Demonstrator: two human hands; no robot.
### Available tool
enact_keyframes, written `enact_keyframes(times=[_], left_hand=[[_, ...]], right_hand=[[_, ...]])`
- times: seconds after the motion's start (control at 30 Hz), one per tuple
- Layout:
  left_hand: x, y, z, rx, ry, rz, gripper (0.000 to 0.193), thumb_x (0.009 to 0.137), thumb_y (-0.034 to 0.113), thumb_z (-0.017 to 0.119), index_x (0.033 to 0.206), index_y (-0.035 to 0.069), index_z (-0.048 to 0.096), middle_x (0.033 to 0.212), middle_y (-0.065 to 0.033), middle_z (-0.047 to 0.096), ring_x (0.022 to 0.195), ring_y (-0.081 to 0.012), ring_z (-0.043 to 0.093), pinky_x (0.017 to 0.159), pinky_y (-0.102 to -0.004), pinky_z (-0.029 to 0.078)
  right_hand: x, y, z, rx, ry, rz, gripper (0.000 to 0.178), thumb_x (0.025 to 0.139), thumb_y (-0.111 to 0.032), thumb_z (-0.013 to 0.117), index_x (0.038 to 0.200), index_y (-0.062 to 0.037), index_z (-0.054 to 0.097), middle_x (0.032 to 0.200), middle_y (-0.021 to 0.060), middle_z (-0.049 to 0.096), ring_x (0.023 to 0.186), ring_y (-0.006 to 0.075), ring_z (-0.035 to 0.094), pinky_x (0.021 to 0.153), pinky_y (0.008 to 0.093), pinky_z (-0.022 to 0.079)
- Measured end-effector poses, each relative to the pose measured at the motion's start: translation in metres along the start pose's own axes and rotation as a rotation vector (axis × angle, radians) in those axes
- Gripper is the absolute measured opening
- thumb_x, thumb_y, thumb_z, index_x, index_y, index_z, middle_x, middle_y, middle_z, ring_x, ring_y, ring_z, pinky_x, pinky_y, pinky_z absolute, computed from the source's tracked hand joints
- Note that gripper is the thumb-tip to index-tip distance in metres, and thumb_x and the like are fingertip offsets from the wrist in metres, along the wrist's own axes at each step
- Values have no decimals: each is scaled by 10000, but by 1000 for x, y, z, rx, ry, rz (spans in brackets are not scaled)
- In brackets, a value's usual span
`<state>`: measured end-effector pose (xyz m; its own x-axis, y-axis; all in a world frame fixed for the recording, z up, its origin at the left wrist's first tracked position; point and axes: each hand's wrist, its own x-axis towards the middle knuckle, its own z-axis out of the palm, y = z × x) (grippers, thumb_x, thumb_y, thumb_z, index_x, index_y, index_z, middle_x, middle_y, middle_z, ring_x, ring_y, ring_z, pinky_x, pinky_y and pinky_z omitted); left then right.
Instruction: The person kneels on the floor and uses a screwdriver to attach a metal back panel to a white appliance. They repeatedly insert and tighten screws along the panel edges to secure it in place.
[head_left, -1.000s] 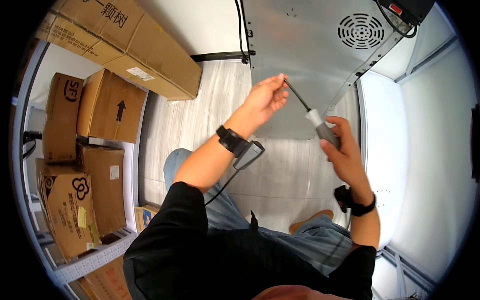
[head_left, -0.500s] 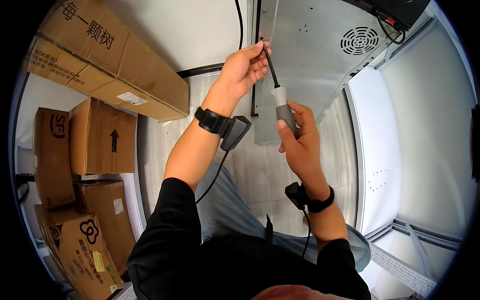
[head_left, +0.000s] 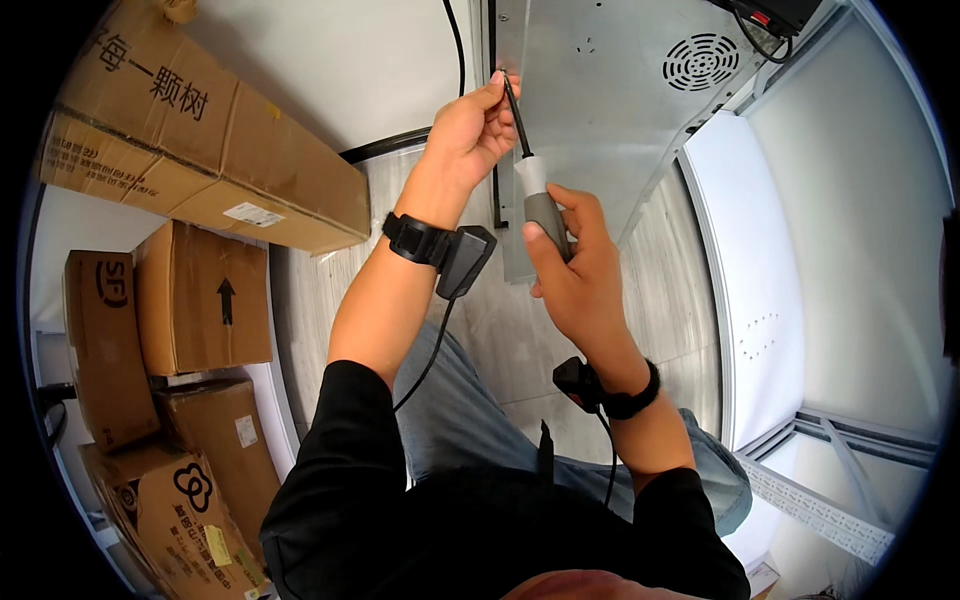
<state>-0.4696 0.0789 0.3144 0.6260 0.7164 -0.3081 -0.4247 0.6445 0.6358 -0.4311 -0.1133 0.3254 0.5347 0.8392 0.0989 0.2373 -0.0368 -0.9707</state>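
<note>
Storeroom w/ cardboard boxes (head_left: 215, 150) at 9–10 o'clock; grey metal panel (head_left: 600, 110) at 12.
Screwdriver (head_left: 535, 180) at panel edge: right hand (head_left: 580, 275) wraps the grey handle, left hand (head_left: 470, 130) pinches the thin shaft near tip. Looks light, stiff; grip handle, shaft prob. slippery.

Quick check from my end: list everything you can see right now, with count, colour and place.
screwdriver: 1, grey and white handle, black shaft, tip at the panel's left edge
metal panel: 1, grey, round vent, top centre
cardboard boxes: at least 5, brown, stacked at left
black cable: 1, top, beside the panel
white panel: 1, right
wrist devices: 2, black, cabled
left hand: pinches the shaft near the tip
right hand: grips the handle
</note>
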Motion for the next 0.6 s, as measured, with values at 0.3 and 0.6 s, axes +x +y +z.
enact_keyframes(times=[0.3,0.6], left_hand=[[-7,6,-1,76,-31,-1,154,941,174,528,1026,56,580,918,-32,653,722,-98,590,608,-226,488],[-14,16,-5,385,-178,20,243,963,122,398,1086,2,570,897,-70,649,674,-137,626,604,-234,522]], right_hand=[[2,-14,1,135,-94,191,399,892,-199,547,1216,-5,418,891,155,609,574,190,590,531,311,457],[1,-11,5,558,-213,329,476,927,-258,529,1280,-2,337,899,126,592,526,132,555,439,242,441]])
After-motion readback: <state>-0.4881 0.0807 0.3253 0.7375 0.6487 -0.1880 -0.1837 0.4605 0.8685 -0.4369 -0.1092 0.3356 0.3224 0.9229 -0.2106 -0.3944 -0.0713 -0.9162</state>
